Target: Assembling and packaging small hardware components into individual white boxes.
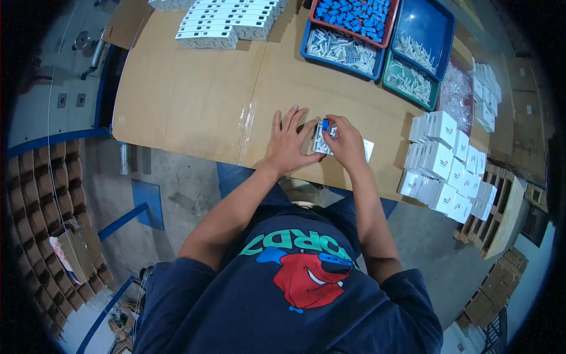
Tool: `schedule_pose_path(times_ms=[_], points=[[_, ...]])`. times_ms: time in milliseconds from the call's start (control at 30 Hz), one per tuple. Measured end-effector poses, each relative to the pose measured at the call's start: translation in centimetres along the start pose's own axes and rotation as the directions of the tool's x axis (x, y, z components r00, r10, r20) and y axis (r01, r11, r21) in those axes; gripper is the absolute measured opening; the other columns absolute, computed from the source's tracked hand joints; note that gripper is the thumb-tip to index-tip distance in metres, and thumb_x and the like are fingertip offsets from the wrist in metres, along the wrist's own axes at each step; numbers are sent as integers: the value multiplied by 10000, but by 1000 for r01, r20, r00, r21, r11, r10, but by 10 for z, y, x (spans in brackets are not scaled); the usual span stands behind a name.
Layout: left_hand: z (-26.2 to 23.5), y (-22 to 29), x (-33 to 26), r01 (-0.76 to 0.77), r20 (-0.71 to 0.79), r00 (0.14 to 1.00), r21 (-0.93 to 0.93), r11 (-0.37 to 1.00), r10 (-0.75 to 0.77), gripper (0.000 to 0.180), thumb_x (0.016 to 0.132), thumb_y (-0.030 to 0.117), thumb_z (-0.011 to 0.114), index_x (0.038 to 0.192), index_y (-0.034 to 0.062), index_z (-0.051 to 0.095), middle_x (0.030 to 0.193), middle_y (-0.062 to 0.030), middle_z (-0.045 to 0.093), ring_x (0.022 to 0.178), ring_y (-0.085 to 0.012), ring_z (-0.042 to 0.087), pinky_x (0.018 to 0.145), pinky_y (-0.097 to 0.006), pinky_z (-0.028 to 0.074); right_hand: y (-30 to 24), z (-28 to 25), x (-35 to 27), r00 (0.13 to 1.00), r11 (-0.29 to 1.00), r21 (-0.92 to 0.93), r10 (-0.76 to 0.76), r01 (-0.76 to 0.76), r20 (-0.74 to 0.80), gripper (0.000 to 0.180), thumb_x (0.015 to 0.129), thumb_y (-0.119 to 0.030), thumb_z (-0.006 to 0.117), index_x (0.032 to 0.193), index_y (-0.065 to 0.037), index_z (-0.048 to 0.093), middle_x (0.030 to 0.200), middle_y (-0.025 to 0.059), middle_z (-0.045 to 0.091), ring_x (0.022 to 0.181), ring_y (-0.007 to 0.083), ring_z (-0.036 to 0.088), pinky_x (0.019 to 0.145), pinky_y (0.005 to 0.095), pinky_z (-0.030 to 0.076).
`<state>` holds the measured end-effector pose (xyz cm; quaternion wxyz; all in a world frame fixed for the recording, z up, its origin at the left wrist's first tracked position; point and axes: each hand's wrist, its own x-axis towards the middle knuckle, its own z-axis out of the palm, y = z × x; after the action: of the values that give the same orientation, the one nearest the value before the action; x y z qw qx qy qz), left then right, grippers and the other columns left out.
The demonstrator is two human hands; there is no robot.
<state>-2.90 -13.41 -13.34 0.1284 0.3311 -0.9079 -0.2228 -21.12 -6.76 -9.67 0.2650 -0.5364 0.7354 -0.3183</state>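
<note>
On the cardboard-covered table in front of me lies a small white open box [320,145] with light-coloured pieces in it. My left hand [287,144] is spread flat at its left side, index finger and thumb reaching to the box's edge. Thumb and fingers of my right hand [348,144] pinch a small blue plastic piece [325,124] over the far part of the box. A white flap or card [369,150] shows just right of my right hand, partly covered by it.
Far right stand a red tray [385,42] of blue pieces and blue [340,66] and green [407,93] trays of slim white pieces. White boxes [441,159] are stacked on the right edge. Rows of white boxes [206,40] sit at the far left. The table's near edge is close to my body.
</note>
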Motion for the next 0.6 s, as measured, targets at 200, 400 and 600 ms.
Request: schedule_pose_path(times_ms=[200,400,600], points=[[2,-2,0,9,13,1000,5,1000,-9,890,774,702,676,1489,211,477,1574,-144,353,1539,-337,201,1222,-666,75,7,5,-1,998,996,-74,-56,55,-17,321,842,-138,752,1150,-70,692,1091,104,654,1006,333,666,832,417,545],[1,-2,-1,9,22,1000,4,1000,-9,877,781,693,675,1484,206,477,1581,-143,343,1545,-334,184,1221,-669,73,11,5,0,998,989,-128,-70,69,0,326,866,-143,753,1183,-86,701,1134,58,667,882,260,685,753,348,556],[3,-2,-1,5,19,1000,11,1000,-5,891,778,700,674,1489,203,471,1582,-144,343,1546,-338,180,1220,-671,74,9,5,1,998,994,-93,-64,65,17,320,833,-134,757,1143,-77,700,1096,91,652,1019,316,662,846,418,546]])
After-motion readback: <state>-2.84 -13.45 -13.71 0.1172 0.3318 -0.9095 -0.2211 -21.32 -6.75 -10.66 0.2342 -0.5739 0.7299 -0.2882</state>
